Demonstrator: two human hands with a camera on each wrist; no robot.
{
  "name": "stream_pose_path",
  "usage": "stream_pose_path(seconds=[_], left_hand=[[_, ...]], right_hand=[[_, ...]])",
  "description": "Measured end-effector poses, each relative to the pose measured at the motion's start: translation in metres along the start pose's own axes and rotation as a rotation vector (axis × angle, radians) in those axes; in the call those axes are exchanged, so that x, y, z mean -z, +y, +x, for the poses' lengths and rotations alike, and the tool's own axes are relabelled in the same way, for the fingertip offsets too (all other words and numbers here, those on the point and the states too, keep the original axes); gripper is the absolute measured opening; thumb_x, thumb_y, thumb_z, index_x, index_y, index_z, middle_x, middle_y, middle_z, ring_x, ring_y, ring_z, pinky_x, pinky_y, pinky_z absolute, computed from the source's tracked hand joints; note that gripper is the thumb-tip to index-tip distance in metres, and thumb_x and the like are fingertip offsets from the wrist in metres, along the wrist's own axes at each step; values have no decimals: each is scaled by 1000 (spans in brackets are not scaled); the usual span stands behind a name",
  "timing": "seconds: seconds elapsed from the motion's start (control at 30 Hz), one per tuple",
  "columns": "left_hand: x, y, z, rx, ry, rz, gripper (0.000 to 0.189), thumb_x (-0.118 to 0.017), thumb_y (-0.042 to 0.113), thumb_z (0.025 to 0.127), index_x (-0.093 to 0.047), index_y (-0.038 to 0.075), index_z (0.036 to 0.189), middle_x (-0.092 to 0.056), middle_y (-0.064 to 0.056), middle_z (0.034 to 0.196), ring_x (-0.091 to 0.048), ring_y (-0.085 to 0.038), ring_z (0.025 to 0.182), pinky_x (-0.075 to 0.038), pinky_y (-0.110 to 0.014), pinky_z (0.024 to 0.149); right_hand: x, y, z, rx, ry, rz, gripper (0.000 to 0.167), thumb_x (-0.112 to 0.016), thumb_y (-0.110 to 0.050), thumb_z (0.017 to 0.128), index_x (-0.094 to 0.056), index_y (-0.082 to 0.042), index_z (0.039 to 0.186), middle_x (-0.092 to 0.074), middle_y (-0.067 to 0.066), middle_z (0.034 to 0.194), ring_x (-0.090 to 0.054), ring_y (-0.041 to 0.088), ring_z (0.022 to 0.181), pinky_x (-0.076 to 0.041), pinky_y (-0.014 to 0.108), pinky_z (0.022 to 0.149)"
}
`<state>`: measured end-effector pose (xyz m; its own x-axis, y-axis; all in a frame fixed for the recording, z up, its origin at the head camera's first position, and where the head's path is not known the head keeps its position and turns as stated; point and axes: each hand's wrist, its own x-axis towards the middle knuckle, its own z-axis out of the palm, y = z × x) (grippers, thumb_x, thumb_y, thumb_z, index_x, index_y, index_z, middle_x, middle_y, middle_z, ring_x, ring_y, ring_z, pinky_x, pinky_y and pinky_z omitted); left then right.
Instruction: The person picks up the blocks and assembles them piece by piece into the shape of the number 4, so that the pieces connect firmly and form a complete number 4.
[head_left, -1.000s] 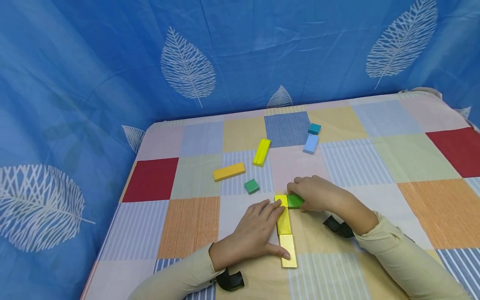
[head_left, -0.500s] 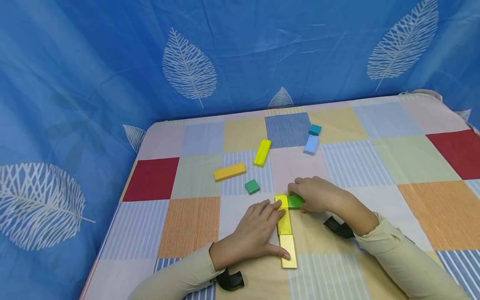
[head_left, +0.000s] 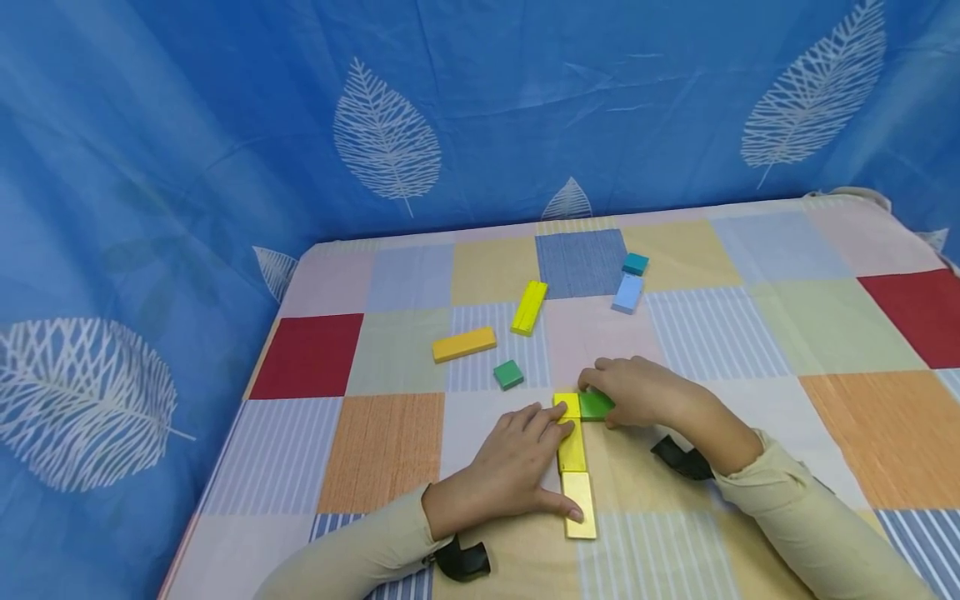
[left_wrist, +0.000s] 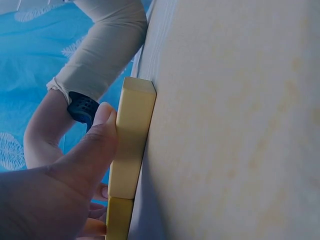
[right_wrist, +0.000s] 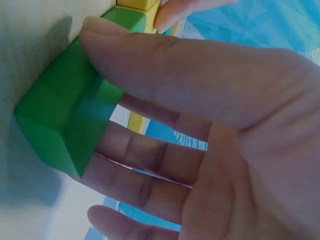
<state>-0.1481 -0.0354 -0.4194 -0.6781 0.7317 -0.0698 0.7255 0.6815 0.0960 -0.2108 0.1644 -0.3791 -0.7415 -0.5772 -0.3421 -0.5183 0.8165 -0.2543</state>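
Note:
A column of blocks lies flat on the patchwork cloth: a pale yellow block (head_left: 580, 492) nearest the body, a yellow block (head_left: 572, 454) above it, and a small yellow piece (head_left: 567, 402) at the far end. My left hand (head_left: 502, 471) rests spread along this column, fingertips on the yellow pieces and thumb on the pale one. From the right, a green block (head_left: 595, 407) meets the far yellow piece at a right angle. My right hand (head_left: 645, 392) pinches that green block between thumb and fingers, seen closely in the right wrist view.
Farther off lie an orange block (head_left: 465, 344), a long yellow block (head_left: 529, 308), a small green block (head_left: 508, 375), a light blue block (head_left: 627, 293) and a teal block (head_left: 636, 263). A blue leaf-print curtain (head_left: 495, 108) hangs behind the table.
The whole scene shifts slightly right and down in the head view. Both hands and the blocks keep their places relative to each other.

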Motion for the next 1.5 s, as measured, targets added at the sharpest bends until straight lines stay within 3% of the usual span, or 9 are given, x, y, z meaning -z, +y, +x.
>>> stream_pose_path(seconds=[0.33,0.57,0.7,0.8,0.87,1.2,1.5], left_hand=[[0,-1,0,6,-13,2,95,-49,79,66,-39,15,136,-33,-6,145,-38,-30,128,-36,-41,99],[1,-2,-1,17,-26,-3,96,-50,79,66,-39,16,137,-32,-6,145,-38,-29,128,-36,-40,99],[-1,-3,-2,19,-25,-5,96,-50,79,65,-38,16,137,-32,-6,146,-38,-29,128,-36,-41,99],[-1,-3,-3,14,-22,-8,95,-50,78,66,-39,16,137,-32,-6,145,-38,-29,128,-36,-41,99],[-2,-3,-2,11,-19,-6,95,-50,78,66,-39,16,137,-32,-5,145,-38,-29,128,-36,-40,99],[-2,-1,-1,8,-20,24,95,-48,80,66,-39,17,136,-33,-4,145,-38,-27,128,-37,-39,98],[0,-2,-2,13,-11,33,95,-49,80,65,-40,18,136,-34,-4,144,-39,-27,128,-38,-38,98]], right_hand=[[7,14,4,-11,-32,151,46,-71,-28,78,-56,-9,117,-58,0,89,-51,14,77,-46,35,72],[20,29,31,-57,-39,169,55,-64,-34,84,-48,-4,127,-62,9,96,-54,20,83,-47,44,82],[31,27,53,-87,-33,178,72,-62,-36,85,-31,-2,140,-54,22,123,-54,32,109,-40,50,95],[39,25,69,-89,-11,198,81,-62,-35,86,-17,0,144,-33,26,142,-34,39,130,-28,52,104],[42,24,79,-89,7,213,85,-62,-34,86,-12,1,145,-21,25,147,-22,40,135,-21,52,108],[33,25,114,-133,43,146,101,-64,-46,80,-2,0,145,-12,29,147,-20,44,134,-22,55,106],[33,22,125,-139,92,112,103,-68,-46,76,-7,-1,146,-28,28,141,-37,38,124,-32,51,102]])
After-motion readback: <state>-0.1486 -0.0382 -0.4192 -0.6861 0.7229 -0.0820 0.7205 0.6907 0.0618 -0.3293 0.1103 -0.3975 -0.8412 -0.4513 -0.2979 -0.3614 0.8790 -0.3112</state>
